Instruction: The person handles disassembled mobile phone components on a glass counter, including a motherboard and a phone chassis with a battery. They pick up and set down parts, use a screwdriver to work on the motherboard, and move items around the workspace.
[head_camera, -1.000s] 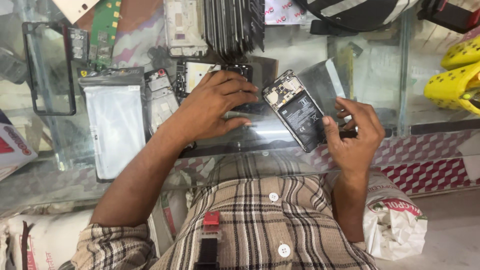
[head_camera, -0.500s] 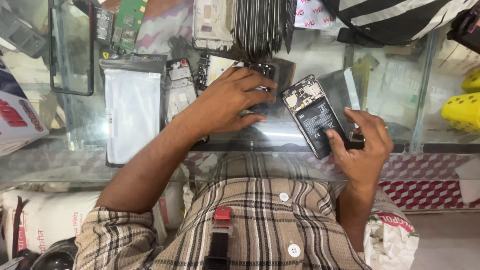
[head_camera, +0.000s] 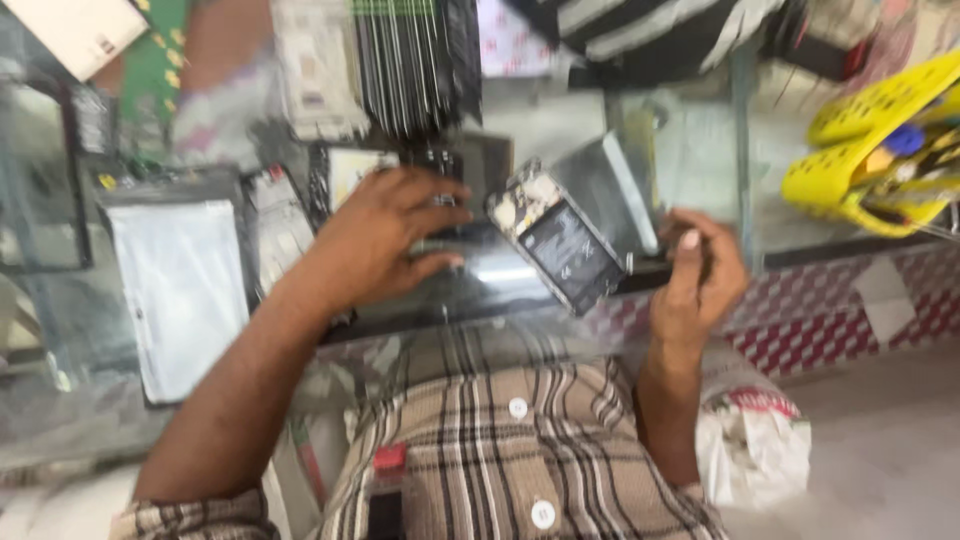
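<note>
Opened phone (head_camera: 565, 245) up off glass counter (head_camera: 520, 280), tilted, back cover off, dark battery and boards exposed. Right hand (head_camera: 700, 275) pinches its lower corner, fingers curled shut on it. Left hand (head_camera: 385, 240) flat on counter, fingers spread loose over dark part beneath, gripping nothing as far as blur shows. Judging progress: phone stripped open, insides not yet lifted out, reassembly all ahead. Around: white sleeved panel (head_camera: 185, 290) left, row of dark screens (head_camera: 415, 60) behind, yellow basket (head_camera: 880, 150) far right.

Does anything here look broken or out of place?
Yes: the phone by the right hand has no back cover, so its battery and insides show. It tilts off the glass counter edge. The left hand rests on the counter.
</note>
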